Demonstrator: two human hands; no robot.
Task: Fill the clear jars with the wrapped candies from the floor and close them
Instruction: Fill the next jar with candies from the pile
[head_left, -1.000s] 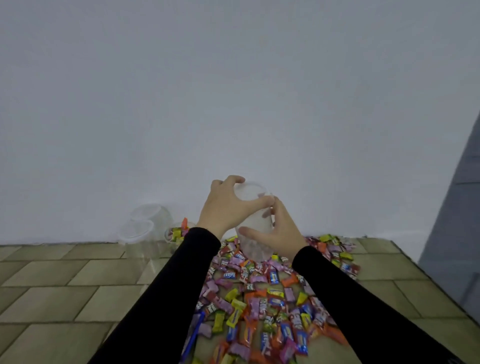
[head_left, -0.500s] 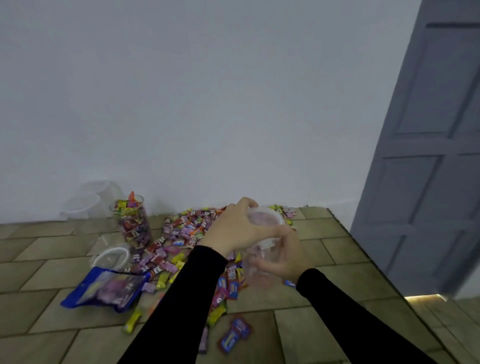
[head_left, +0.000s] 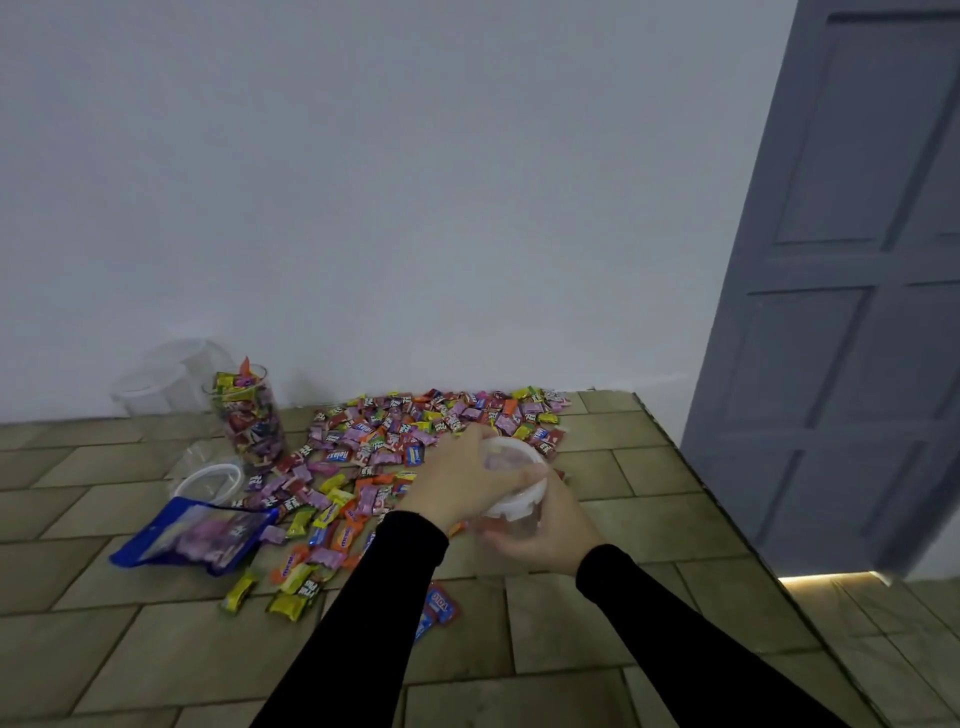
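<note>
I hold a clear jar (head_left: 511, 525) just above the floor tiles, at the right edge of the candy pile (head_left: 395, 441). My right hand (head_left: 550, 530) wraps the jar's body from below. My left hand (head_left: 457, 478) grips the white-rimmed lid (head_left: 514, 467) on its top. The jar looks empty, though blur hides the inside. A second clear jar (head_left: 249, 421), open and full of wrapped candies, stands upright at the left of the pile.
A jar with a white rim (head_left: 210, 480) lies on its side near the full jar. Two more empty jars (head_left: 166, 382) stand by the white wall. A blue candy bag (head_left: 192, 535) lies open on the left. A grey door (head_left: 852, 291) is on the right.
The view swung right and down, so the door and the full jar came into sight. Both hands brought the jar lower, from in front of the wall to just above the tiles.
</note>
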